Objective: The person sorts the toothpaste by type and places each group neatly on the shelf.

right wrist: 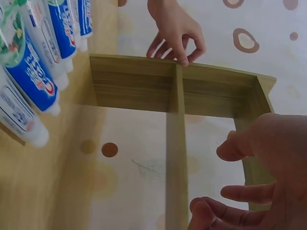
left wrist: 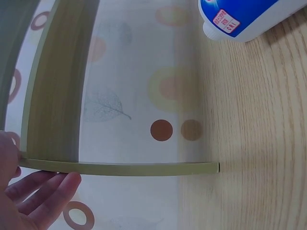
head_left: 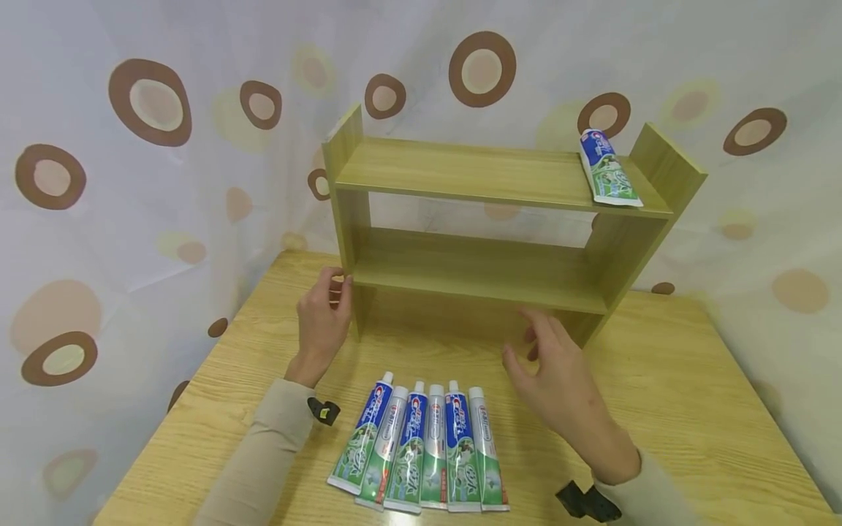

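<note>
A two-tier wooden shelf (head_left: 480,263) stands on the table. At its left side panel, my left hand (head_left: 324,314) holds the front edge around the lower board's height, its fingers (left wrist: 57,196) against the outer face. My right hand (head_left: 559,380) is in front of the lower board near the right end, fingers loosely bent and apart, with nothing in it. One blue, white and green toothpaste tube (head_left: 608,168) lies on the top board at the right, its cap toward the back. Several toothpaste tubes (head_left: 408,449) lie side by side on the table between my forearms, caps toward the shelf.
The wooden table (head_left: 697,409) reaches out on both sides of the shelf. Behind it hangs a pale wall covering (head_left: 421,44) with brown and yellow ring patterns. The shelf's right side panel (head_left: 664,172) rises above the top board.
</note>
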A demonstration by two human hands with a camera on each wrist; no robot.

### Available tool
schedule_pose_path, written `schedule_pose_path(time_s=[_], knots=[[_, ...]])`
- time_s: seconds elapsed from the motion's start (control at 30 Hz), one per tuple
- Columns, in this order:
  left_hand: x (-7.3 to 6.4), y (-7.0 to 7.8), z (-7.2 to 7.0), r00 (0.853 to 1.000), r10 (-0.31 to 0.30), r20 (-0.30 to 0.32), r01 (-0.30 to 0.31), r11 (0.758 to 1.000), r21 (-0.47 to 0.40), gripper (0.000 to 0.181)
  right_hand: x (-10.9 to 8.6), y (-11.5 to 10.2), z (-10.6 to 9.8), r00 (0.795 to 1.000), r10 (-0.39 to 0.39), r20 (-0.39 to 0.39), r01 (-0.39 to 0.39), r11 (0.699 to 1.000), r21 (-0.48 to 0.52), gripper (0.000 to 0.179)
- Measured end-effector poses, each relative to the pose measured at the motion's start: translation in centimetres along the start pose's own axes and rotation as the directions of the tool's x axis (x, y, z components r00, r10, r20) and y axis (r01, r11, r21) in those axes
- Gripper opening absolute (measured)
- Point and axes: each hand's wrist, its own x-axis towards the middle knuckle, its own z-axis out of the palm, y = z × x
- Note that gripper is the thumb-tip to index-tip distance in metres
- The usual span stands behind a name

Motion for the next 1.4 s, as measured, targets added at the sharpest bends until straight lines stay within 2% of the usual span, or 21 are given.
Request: schedule_pose_path(time_s=[0.2,0.47,0.53,0.77,1.07,1.33,1.4], knots=[[0.0,0.1,-0.2,1.000,-0.010,0.000,0.010,1.000,0.001,0.017,-1.4,0.2,1.9,0.993,0.083,0.080,-0.087,0.995,0.043,0.060],[0.1,0.0,-0.1,1.000,-0.004,-0.001,0.004,1.000,-0.006,0.016,-3.3,0.6,3.8,0.984,0.124,0.124,-0.135,0.987,0.087,0.059],[0.1,-0.1,0.0,1.000,-0.002,-0.002,0.002,1.000,-0.005,0.016,-3.8,0.6,4.1,0.976,0.153,0.158,-0.170,0.980,0.101,0.059],[0.0,-0.1,0.0,1.000,0.001,-0.004,-0.001,1.000,-0.012,0.015,-5.4,0.6,5.2,0.925,0.261,0.278,-0.298,0.949,0.100,0.061],[0.0,-0.1,0.0,1.000,0.011,-0.012,-0.011,1.000,-0.014,0.016,-7.6,0.8,6.7,0.900,0.291,0.323,-0.330,0.941,0.071,0.061],[0.1,0.0,0.0,1.000,0.002,-0.008,-0.002,1.000,-0.016,0.016,-9.1,0.7,7.9,0.905,0.294,0.308,-0.325,0.944,0.054,0.060],[0.1,0.0,0.0,1.000,0.000,-0.007,0.000,1.000,-0.015,0.016,-9.3,0.8,8.1,0.898,0.306,0.316,-0.337,0.940,0.048,0.060]])
